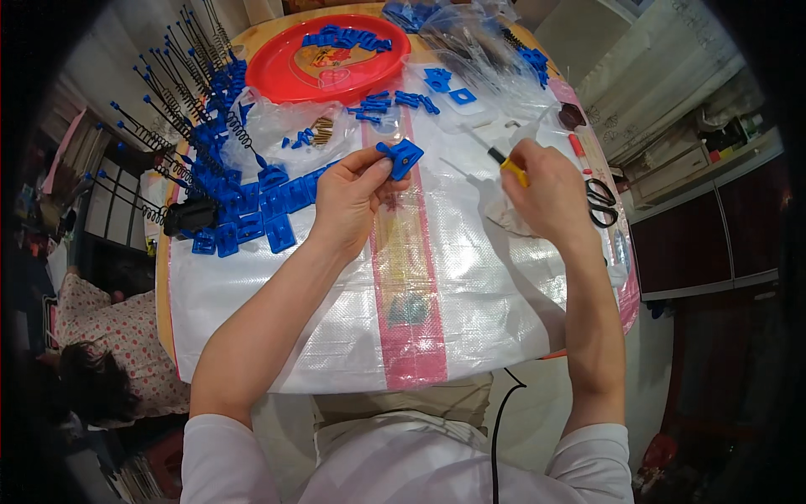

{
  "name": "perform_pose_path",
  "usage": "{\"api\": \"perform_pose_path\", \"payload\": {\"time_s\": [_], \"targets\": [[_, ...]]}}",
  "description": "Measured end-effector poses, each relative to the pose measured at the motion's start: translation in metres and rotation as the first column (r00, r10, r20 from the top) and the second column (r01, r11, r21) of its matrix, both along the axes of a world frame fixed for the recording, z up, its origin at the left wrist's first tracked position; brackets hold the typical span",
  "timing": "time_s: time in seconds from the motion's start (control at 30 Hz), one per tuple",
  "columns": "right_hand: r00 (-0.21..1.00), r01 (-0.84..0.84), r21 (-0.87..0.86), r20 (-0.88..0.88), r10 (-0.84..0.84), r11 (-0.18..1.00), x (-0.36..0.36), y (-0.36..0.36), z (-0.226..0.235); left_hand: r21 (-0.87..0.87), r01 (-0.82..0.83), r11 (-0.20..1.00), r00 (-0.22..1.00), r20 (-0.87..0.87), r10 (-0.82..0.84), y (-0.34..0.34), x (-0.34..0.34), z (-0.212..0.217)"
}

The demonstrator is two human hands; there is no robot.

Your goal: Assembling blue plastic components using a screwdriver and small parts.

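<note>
My left hand (357,181) pinches a blue part (406,158) above the white sheet (487,311); my right hand (546,191) grips a yellow-handled screwdriver (513,171), well apart. Probably I'm mid-fastening; next calls for aligning tip and part.

Blue part (406,158), tilted yellow-handled screwdriver (497,155)

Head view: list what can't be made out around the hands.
All in the head view:
- Blue part: its gripped edge, covered by the left hand.
- Yellow-and-black tool: most of its handle, wrapped by the right hand; shaft tip too thin and faint.
- Brass-coloured pieces: too small for detail.
</note>
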State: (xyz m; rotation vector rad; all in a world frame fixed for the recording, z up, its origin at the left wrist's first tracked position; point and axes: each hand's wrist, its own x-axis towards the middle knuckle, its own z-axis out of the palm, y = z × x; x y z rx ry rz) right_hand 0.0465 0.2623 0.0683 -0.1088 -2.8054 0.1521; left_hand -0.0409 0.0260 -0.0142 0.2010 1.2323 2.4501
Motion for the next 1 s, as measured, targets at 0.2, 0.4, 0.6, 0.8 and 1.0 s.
{"api": "perform_pose_path", "payload": {"time_s": [0.2,0.4,0.6,0.8,1.0], "targets": [[0.880,-0.384,-0.330,-0.415,0.232,0.862,0.010,-0.018,-0.008,0.035,-0.023,0.999,1.000,-0.018,0.024,0.002,0.001,-0.002],[0.835,-0.468,-0.420,-0.499,0.233,0.778,0.015,-0.015,-0.017,0.026,-0.054,0.998,0.998,-0.022,0.054,0.005,0.002,0.001],[0.697,-0.561,-0.223,-0.647,0.309,0.797,0.020,-0.025,-0.011,0.069,-0.063,0.996,0.998,0.001,0.063,0.002,0.001,0.000],[0.666,-0.606,-0.136,-0.626,0.406,0.783,0.021,-0.028,-0.011,0.078,-0.073,0.994,0.997,0.022,0.072,0.003,0.000,0.002],[0.679,-0.610,-0.134,-0.596,0.429,0.781,0.021,-0.027,-0.017,0.051,-0.078,0.996,0.997,0.006,0.078,0.003,0.000,0.002]]}}
